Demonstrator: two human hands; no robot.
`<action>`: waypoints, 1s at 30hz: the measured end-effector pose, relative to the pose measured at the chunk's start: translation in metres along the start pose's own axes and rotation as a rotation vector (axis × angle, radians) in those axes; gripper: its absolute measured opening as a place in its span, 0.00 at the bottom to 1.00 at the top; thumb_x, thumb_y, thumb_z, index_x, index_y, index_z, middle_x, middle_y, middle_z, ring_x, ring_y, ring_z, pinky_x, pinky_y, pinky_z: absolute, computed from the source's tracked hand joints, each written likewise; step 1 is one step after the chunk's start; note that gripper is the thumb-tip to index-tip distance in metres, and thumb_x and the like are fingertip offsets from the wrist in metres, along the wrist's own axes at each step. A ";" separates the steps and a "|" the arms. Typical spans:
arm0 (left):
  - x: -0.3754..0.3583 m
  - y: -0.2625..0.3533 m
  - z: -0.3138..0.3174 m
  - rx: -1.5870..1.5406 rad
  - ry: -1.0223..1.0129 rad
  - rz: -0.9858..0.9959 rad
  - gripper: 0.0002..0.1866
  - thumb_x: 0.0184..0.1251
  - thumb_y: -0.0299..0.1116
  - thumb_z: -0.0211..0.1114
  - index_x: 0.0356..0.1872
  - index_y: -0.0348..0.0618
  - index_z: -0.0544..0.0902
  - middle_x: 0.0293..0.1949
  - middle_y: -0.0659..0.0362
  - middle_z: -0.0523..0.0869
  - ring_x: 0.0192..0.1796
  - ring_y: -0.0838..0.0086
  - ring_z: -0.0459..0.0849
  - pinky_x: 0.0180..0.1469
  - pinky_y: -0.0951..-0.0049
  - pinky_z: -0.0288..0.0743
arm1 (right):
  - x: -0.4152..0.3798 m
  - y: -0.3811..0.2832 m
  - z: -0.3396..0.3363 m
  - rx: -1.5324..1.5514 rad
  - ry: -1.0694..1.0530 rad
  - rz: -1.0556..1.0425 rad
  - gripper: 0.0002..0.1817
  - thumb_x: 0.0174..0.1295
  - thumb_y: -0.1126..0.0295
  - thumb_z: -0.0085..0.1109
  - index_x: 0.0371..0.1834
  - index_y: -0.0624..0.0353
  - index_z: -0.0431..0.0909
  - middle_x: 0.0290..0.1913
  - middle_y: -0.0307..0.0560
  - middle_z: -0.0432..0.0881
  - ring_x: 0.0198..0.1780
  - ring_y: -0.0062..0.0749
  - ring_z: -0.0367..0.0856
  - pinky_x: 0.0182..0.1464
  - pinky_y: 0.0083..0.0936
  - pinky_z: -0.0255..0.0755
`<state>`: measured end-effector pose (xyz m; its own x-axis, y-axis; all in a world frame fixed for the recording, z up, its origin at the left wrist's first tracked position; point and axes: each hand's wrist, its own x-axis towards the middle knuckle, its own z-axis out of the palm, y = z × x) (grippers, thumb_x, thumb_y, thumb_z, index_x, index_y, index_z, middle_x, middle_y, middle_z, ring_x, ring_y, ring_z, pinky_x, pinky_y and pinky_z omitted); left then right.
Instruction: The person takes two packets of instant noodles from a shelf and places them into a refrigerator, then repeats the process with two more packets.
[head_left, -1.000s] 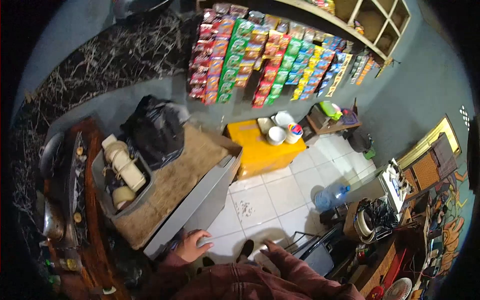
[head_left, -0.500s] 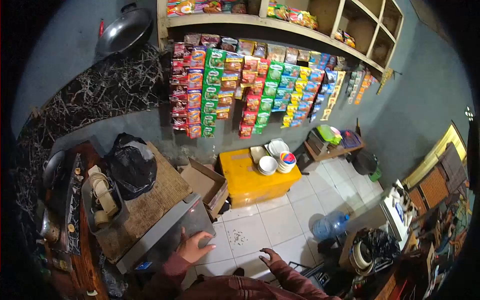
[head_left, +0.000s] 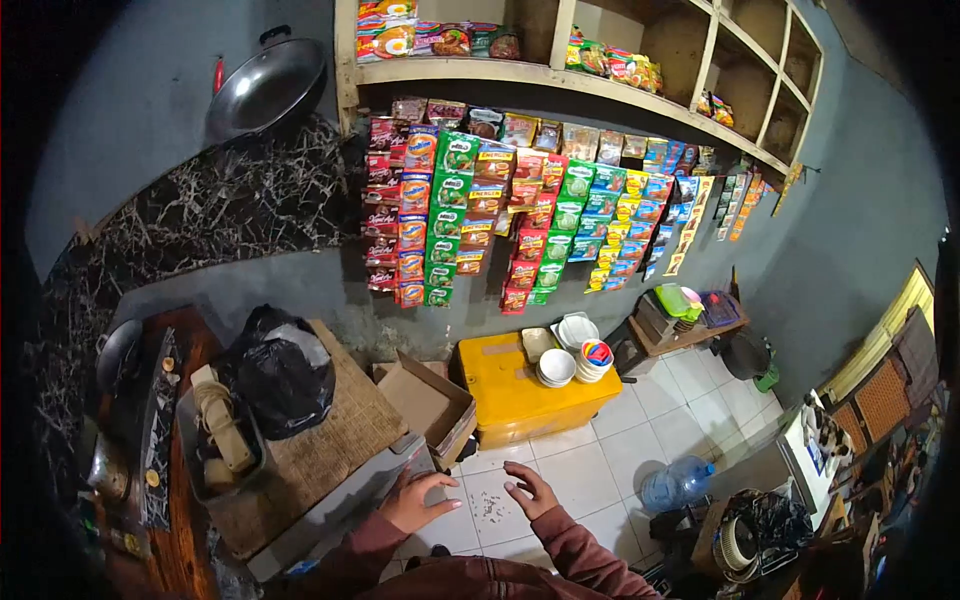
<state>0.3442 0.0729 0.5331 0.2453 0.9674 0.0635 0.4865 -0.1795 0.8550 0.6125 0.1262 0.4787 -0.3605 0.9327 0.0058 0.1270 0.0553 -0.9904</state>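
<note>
My left hand (head_left: 413, 502) is held over the edge of the grey cabinet (head_left: 340, 500), its fingers apart and nothing in it. Facing it, my right hand (head_left: 530, 490) hangs above the white tiled floor (head_left: 580, 470), fingers spread and empty. A gap separates the two hands. Between and below them, small bits (head_left: 488, 507) are scattered on a tile. Just beyond stands an open cardboard box (head_left: 425, 400), and past it a yellow box (head_left: 520, 385) carries white bowls (head_left: 556, 367) and a stack of cups (head_left: 596, 360).
To the left, a black plastic bag (head_left: 285, 375) and a grey bin of utensils (head_left: 222, 440) rest on the counter. A blue water jug (head_left: 677, 483) lies on the floor at right. Sachet strips (head_left: 450, 220) hang below a wall shelf (head_left: 460, 73).
The view has shifted, so the room sits lower and further right. My right hand has risen in the frame and come nearer my left hand, with both still empty.
</note>
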 end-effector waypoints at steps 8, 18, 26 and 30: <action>0.050 0.016 0.005 -0.100 -0.041 0.131 0.17 0.59 0.36 0.74 0.47 0.42 0.83 0.44 0.56 0.86 0.49 0.65 0.84 0.52 0.69 0.76 | 0.029 -0.025 -0.026 0.193 0.104 -0.044 0.22 0.68 0.73 0.58 0.66 0.60 0.69 0.65 0.47 0.74 0.67 0.35 0.72 0.68 0.34 0.65; 0.154 0.042 0.078 -0.214 -0.119 0.149 0.16 0.60 0.34 0.73 0.46 0.40 0.82 0.44 0.56 0.85 0.49 0.67 0.84 0.54 0.68 0.76 | 0.045 0.001 -0.147 0.301 0.198 -0.090 0.22 0.68 0.75 0.56 0.65 0.63 0.69 0.65 0.50 0.74 0.67 0.39 0.72 0.69 0.34 0.63; 0.262 0.139 0.146 -0.012 -0.231 0.131 0.15 0.61 0.30 0.71 0.48 0.39 0.82 0.48 0.55 0.86 0.56 0.64 0.82 0.61 0.67 0.72 | 0.040 0.017 -0.290 0.229 0.239 -0.064 0.18 0.69 0.75 0.54 0.62 0.66 0.71 0.64 0.52 0.75 0.64 0.39 0.75 0.68 0.33 0.65; 0.291 0.143 0.178 -0.122 -0.212 0.151 0.14 0.62 0.30 0.70 0.48 0.40 0.82 0.48 0.56 0.86 0.56 0.64 0.82 0.61 0.66 0.72 | 0.043 0.022 -0.338 0.216 0.232 -0.053 0.19 0.69 0.75 0.54 0.62 0.65 0.71 0.64 0.51 0.75 0.64 0.38 0.76 0.67 0.33 0.65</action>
<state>0.6349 0.2969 0.5825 0.4834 0.8700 0.0967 0.3301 -0.2835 0.9004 0.9118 0.2877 0.5040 -0.1379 0.9883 0.0652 -0.0941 0.0525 -0.9942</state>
